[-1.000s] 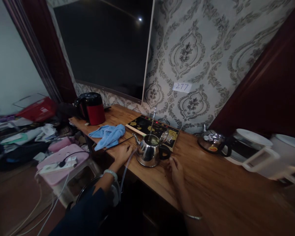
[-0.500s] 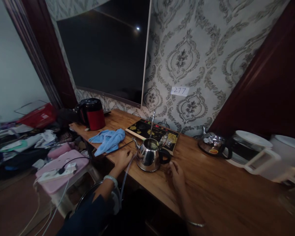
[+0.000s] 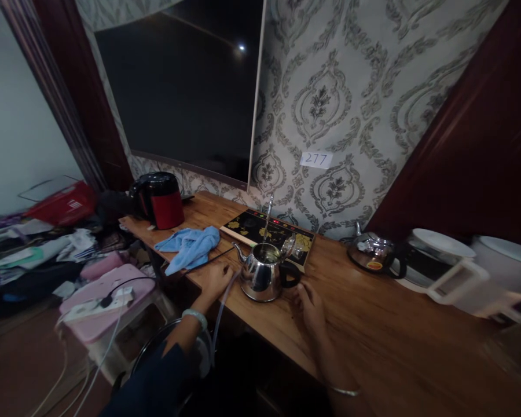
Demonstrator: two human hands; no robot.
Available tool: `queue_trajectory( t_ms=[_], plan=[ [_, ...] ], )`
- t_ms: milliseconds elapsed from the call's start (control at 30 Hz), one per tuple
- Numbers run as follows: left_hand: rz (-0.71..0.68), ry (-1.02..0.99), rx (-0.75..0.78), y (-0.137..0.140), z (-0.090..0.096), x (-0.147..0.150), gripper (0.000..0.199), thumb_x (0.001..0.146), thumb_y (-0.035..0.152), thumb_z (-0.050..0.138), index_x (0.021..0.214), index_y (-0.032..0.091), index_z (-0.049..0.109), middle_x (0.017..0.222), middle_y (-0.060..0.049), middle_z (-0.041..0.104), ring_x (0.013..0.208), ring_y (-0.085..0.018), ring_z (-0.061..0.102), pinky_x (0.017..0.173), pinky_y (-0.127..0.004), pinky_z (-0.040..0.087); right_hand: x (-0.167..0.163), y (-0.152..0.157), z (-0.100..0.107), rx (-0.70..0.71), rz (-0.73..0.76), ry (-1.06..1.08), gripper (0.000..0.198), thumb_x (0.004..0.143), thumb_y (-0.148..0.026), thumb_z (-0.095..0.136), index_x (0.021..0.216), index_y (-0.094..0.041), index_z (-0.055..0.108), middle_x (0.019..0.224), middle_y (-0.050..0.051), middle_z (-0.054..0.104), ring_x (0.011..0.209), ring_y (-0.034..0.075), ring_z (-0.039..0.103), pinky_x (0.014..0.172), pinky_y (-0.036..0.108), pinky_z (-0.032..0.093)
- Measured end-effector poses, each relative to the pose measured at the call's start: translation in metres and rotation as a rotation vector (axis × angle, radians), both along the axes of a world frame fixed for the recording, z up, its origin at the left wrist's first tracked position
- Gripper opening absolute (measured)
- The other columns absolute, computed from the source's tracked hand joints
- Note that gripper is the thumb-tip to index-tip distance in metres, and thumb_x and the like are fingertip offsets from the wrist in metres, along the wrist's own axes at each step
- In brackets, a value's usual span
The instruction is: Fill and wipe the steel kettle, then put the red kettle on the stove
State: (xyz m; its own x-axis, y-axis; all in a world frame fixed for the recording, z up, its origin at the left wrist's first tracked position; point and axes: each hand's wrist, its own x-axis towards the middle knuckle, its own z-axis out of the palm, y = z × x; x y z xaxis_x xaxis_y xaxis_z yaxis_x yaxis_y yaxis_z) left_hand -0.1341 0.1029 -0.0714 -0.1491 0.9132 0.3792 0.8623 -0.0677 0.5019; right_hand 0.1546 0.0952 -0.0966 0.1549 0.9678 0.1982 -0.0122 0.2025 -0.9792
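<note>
A shiny steel kettle (image 3: 261,279) stands upright on the wooden table near its front edge, its lid (image 3: 288,248) tipped up. Its narrow spout points left, its black handle (image 3: 290,274) right. My left hand (image 3: 216,282) rests at the table edge left of the kettle, fingers curled in, beside a clear hose (image 3: 219,318) that hangs over the edge. My right hand (image 3: 309,304) is loosely closed just below the handle; I see nothing in its fingers. Behind the kettle, a thin shiny spout-like piece (image 3: 268,217) rises above the black, gold-flowered cooktop (image 3: 243,226).
A blue cloth (image 3: 195,248) and a red-and-black jug (image 3: 165,202) are on the left. A second steel kettle (image 3: 371,255) and white-lidded jugs (image 3: 443,243) stand on the right. A pink stool (image 3: 99,289) with a power strip (image 3: 98,304) is below left.
The view has shifted slightly. Both hands and the kettle keep their places relative to each other.
</note>
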Motion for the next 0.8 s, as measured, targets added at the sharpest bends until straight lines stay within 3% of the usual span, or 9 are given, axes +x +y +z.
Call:
queue_trajectory(
  t_ms=[700,800],
  plan=[
    [-0.013,-0.003,-0.008,0.001,0.001,0.0,0.03,0.086,0.028,0.046,0.063,0.016,0.06,0.067,-0.005,0.064,0.064,-0.016,0.055,0.06,-0.027,0.031,-0.002,-0.004,0.013,0.017,0.024,-0.048,0.057,0.071,-0.073,0.064,0.083,-0.018,0.07,0.06,0.0,0.06,0.05,0.014,0.049,0.05,0.028,0.042],
    [-0.007,-0.02,-0.018,-0.001,0.003,0.001,0.034,0.088,0.033,0.044,0.064,0.016,0.062,0.068,-0.006,0.065,0.064,-0.016,0.056,0.059,-0.027,0.032,-0.001,-0.004,0.013,0.015,0.017,-0.047,0.059,0.071,-0.072,0.064,0.089,-0.017,0.071,0.061,0.0,0.061,0.051,0.014,0.05,0.051,0.028,0.043]
  ],
)
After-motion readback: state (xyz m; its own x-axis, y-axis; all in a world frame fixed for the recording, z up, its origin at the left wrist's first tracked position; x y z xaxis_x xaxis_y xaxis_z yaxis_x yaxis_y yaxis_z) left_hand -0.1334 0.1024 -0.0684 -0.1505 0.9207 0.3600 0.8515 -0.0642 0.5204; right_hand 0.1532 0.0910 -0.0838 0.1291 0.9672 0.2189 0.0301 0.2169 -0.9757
